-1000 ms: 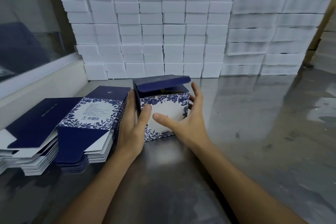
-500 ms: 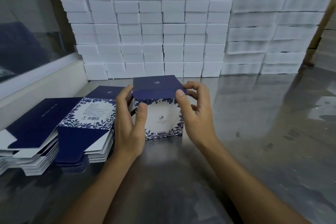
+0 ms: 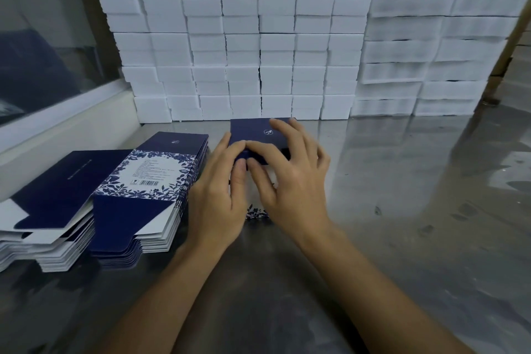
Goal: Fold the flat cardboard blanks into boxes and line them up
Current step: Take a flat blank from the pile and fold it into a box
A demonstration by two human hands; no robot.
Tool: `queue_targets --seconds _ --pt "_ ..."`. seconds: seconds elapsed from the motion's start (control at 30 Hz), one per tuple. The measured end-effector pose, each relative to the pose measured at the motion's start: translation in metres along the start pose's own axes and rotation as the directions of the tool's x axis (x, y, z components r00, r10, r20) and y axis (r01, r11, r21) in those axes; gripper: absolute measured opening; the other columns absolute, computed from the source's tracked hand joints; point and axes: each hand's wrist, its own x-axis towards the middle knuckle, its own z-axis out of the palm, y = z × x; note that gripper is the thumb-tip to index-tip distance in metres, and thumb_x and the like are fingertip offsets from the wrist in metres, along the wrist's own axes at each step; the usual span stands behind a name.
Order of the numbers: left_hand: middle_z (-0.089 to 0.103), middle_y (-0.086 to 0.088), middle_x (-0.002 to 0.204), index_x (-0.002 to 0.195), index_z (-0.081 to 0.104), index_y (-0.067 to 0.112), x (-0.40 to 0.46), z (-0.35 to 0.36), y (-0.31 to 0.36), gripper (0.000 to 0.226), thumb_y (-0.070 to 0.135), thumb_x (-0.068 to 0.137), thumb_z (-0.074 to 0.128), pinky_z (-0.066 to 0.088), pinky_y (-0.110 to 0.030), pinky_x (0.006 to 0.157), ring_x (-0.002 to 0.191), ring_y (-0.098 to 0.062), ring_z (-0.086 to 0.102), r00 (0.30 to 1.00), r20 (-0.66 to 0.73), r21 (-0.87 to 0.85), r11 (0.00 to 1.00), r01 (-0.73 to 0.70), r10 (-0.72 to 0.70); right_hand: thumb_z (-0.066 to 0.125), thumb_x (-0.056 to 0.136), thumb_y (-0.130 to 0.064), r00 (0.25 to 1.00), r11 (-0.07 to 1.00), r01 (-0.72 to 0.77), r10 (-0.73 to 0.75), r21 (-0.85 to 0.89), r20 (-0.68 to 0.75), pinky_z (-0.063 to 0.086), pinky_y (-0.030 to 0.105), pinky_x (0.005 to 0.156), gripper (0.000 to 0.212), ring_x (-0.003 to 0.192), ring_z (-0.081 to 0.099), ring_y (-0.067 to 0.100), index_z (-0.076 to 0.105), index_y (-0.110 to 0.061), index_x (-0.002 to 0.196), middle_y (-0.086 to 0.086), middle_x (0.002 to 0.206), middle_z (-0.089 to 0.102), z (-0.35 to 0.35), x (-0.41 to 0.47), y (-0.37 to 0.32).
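Both hands press on the box (image 3: 258,135) standing on the table (image 3: 373,238) beside the flat blanks (image 3: 149,181): left hand (image 3: 215,198) and right hand (image 3: 290,178) lay nearly straight fingers over its navy lid. The tuck flap seems only partly seated, so uneven pressure could crease the lid or buckle it.

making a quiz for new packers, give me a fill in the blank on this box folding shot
1. Both hands, left hand and right hand, are on the ____ flap of the box.
2. The stacks of flat blanks lie to the ____ of the box.
3. The wall of blocks behind the box is coloured ____.
4. The box stands on a shiny ____ table.

Missing words: top; left; white; metal
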Motion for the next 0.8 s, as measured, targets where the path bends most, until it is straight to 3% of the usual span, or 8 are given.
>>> queue_targets --seconds 0.07,0.3,0.43,0.63,0.8 --pt "0.054 -0.007 0.142 0.127 0.060 0.012 0.001 0.001 0.001 0.034 0.025 0.103 0.040 0.036 -0.003 0.092 0.121 -0.017 0.058 1.000 -0.017 0.012 1.000 0.007 -0.007 0.062 0.096 -0.025 1.000 0.999 -0.004 0.003 -0.042 -0.006 0.033 0.057 0.103 0.020 0.140 0.044 0.026 0.073 -0.026 0.112 0.004 0.140 0.057 0.002 0.000 -0.004" --pt "0.057 -0.004 0.139 0.120 0.060 0.010 0.003 0.004 0.001 0.024 0.018 0.101 0.047 0.038 -0.011 0.083 0.113 -0.020 0.062 0.999 -0.044 0.043 0.999 0.033 -0.031 0.068 0.094 -0.025 0.995 0.999 -0.039 0.037 -0.028 -0.088 0.040 0.049 0.092 0.011 0.120 0.056 0.026 0.076 -0.025 0.101 0.006 0.134 0.059 0.004 0.005 -0.002" --pt "0.055 0.000 0.140 0.119 0.059 0.011 0.005 0.002 -0.003 0.024 0.020 0.101 0.046 0.042 -0.018 0.076 0.100 -0.025 0.066 0.994 -0.047 0.029 0.995 0.100 -0.098 0.066 0.096 -0.019 0.988 0.971 -0.145 0.151 0.190 -0.017 0.050 0.046 0.095 0.021 0.123 0.052 0.029 0.071 -0.011 0.115 0.016 0.145 0.047 0.002 -0.001 0.012" --pt "0.054 0.001 0.142 0.120 0.058 0.012 0.004 0.003 -0.005 0.026 0.023 0.100 0.045 0.040 -0.016 0.077 0.101 -0.024 0.065 0.994 -0.043 0.014 0.994 0.105 -0.104 0.066 0.095 -0.013 0.970 0.919 -0.238 0.243 0.313 0.024 0.053 0.047 0.088 0.015 0.113 0.059 0.028 0.071 -0.010 0.109 0.009 0.130 0.052 0.003 0.004 0.015" --pt "0.052 0.003 0.143 0.122 0.056 0.016 0.004 0.004 -0.007 0.026 0.025 0.101 0.044 0.041 -0.017 0.082 0.107 -0.024 0.064 0.993 -0.047 -0.008 0.994 0.106 -0.106 0.061 0.099 -0.015 0.967 0.908 -0.236 0.253 0.346 -0.004 0.051 0.023 0.087 0.020 0.111 0.060 0.013 0.067 -0.010 0.118 0.005 0.133 0.053 0.000 -0.001 0.019"
